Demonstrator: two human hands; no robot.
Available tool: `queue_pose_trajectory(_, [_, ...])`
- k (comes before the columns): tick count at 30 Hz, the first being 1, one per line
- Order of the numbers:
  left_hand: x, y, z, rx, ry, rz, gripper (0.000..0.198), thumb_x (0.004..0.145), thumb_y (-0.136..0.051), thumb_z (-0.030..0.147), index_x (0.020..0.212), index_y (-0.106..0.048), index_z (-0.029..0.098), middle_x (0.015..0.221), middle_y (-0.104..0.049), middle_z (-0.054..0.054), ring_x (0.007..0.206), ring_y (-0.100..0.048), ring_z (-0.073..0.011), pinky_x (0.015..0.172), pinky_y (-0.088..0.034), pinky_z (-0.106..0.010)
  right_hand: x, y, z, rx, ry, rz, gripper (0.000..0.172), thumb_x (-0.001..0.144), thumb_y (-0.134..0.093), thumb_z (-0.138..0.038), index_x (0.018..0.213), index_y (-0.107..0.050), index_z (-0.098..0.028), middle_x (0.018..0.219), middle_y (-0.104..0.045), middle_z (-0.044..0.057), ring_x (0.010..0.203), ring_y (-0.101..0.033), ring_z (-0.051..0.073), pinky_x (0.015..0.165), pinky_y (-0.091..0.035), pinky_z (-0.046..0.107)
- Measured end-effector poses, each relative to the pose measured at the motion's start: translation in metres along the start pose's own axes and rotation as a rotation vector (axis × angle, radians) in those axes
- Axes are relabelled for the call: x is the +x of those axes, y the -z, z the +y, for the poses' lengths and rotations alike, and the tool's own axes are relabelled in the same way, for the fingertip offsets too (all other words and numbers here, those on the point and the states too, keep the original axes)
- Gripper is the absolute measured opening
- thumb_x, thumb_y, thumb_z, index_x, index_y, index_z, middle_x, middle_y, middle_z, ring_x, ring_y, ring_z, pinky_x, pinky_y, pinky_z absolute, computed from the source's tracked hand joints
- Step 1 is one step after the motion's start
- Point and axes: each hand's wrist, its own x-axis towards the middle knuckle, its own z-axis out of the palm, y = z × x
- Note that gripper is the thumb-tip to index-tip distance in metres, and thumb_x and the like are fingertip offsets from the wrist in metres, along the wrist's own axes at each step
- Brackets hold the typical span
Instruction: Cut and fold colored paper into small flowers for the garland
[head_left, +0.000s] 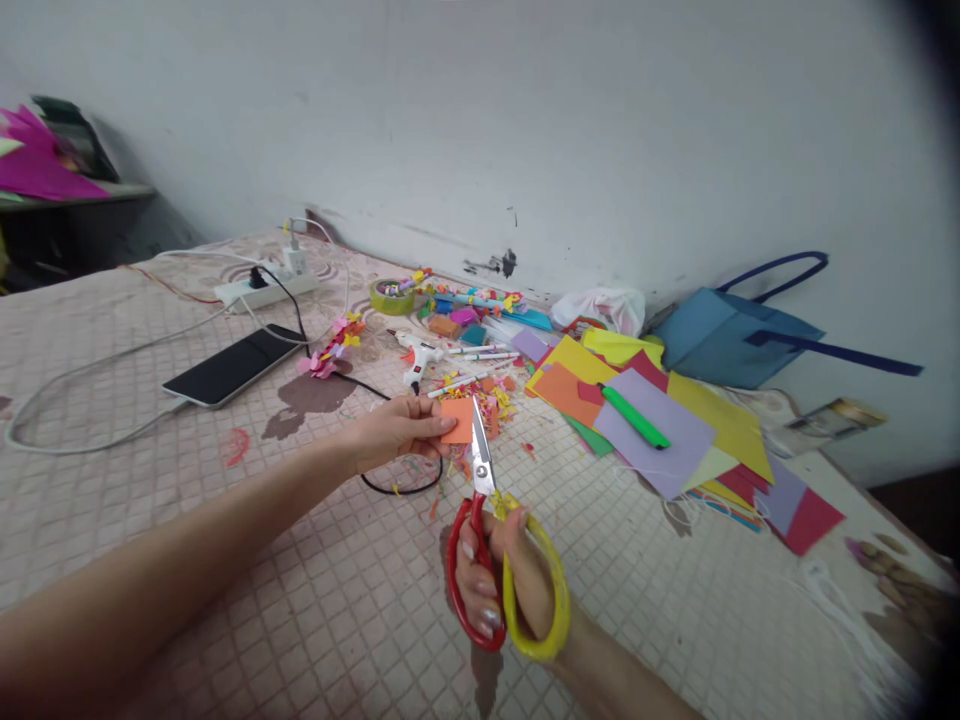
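My left hand [405, 428] pinches a small orange paper piece [459, 422] between thumb and fingers, over the middle of the table. Wrapped round the red and yellow handles of the scissors [481, 470] is my right hand [499, 575]. The blades point away from me and touch or overlap the right part of the orange paper. Behind the paper lie many tiny coloured paper scraps [499, 398]. A white glue gun [417, 358] rests just beyond my left hand.
A phone [234, 366] and a power strip [266, 289] with cables lie at the left. Coloured paper sheets [652, 420] with a green marker [634, 416] spread at the right. A blue bag [735, 335] leans by the wall. Green tape [391, 297] sits at the back.
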Motion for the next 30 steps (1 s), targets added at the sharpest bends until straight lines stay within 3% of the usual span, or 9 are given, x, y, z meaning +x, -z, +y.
queue_pose_trajectory(5, [-0.001, 0.000, 0.001, 0.042, 0.011, -0.018, 0.025, 0.068, -0.073, 0.031, 0.076, -0.059, 0.011, 0.063, -0.065, -0.001, 0.051, -0.057, -0.0051, 0.054, -0.046, -0.016, 0.000, -0.002, -0.004, 0.021, -0.003, -0.014, 0.057, 0.070, -0.044, -0.074, 0.071, -0.049, -0.018, 0.046, -0.040, -0.007, 0.032, -0.036, 0.004, 0.031, -0.032, 0.015])
queue_pose_trajectory(11, [-0.001, 0.001, 0.001, 0.063, 0.018, -0.041, 0.023, 0.070, -0.071, 0.030, 0.075, -0.060, 0.011, 0.063, -0.065, 0.000, 0.051, -0.057, -0.0050, 0.054, -0.046, -0.016, 0.001, -0.004, -0.009, -0.020, 0.022, 0.025, 0.059, 0.064, -0.045, -0.078, 0.068, -0.045, -0.019, 0.043, -0.036, -0.009, 0.028, -0.028, 0.003, 0.028, -0.029, 0.015])
queue_pose_trajectory(14, [-0.003, -0.002, 0.001, 0.087, 0.040, -0.044, 0.022, 0.070, -0.072, 0.030, 0.074, -0.060, 0.011, 0.066, -0.066, -0.001, 0.053, -0.058, -0.0054, 0.054, -0.046, -0.015, 0.004, 0.003, -0.020, -0.131, 0.114, 0.128, 0.058, 0.064, -0.048, -0.077, 0.068, -0.044, -0.019, 0.042, -0.037, -0.010, 0.028, -0.028, 0.003, 0.029, -0.028, 0.016])
queue_pose_trajectory(19, [-0.007, -0.016, -0.005, 0.183, 0.068, -0.090, 0.021, 0.074, -0.067, 0.032, 0.076, -0.064, 0.012, 0.066, -0.067, -0.002, 0.054, -0.059, -0.0067, 0.054, -0.047, -0.016, 0.008, 0.021, -0.041, -0.539, 0.393, 0.460, 0.032, 0.072, -0.067, -0.044, 0.073, -0.046, -0.020, 0.047, -0.045, -0.008, 0.037, -0.040, 0.006, 0.037, -0.034, 0.017])
queue_pose_trajectory(21, [-0.009, -0.022, -0.010, 0.242, 0.067, -0.098, 0.021, 0.074, -0.066, 0.033, 0.078, -0.065, 0.013, 0.066, -0.067, -0.002, 0.054, -0.059, -0.0074, 0.053, -0.047, -0.017, 0.009, 0.023, -0.043, -0.631, 0.417, 0.534, 0.029, 0.071, -0.069, -0.038, 0.078, -0.048, -0.020, 0.053, -0.048, -0.008, 0.041, -0.043, 0.006, 0.040, -0.036, 0.018])
queue_pose_trajectory(26, [-0.010, -0.033, -0.020, 0.355, 0.065, -0.149, 0.024, 0.077, -0.061, 0.037, 0.083, -0.064, 0.013, 0.065, -0.067, -0.002, 0.054, -0.062, -0.0096, 0.051, -0.047, -0.017, 0.009, 0.017, -0.046, -0.738, 0.367, 0.577, 0.024, 0.071, -0.066, -0.033, 0.077, -0.048, -0.019, 0.056, -0.048, -0.008, 0.041, -0.043, 0.006, 0.039, -0.036, 0.018])
queue_pose_trajectory(30, [-0.008, -0.032, -0.020, 0.330, 0.043, 0.009, 0.023, 0.076, -0.062, 0.034, 0.081, -0.053, 0.014, 0.065, -0.067, -0.002, 0.054, -0.063, -0.0109, 0.048, -0.048, -0.018, 0.015, 0.034, -0.064, -0.823, 0.420, 0.730, 0.022, 0.066, -0.065, -0.029, 0.075, -0.048, -0.019, 0.056, -0.049, -0.007, 0.038, -0.042, 0.006, 0.035, -0.035, 0.019])
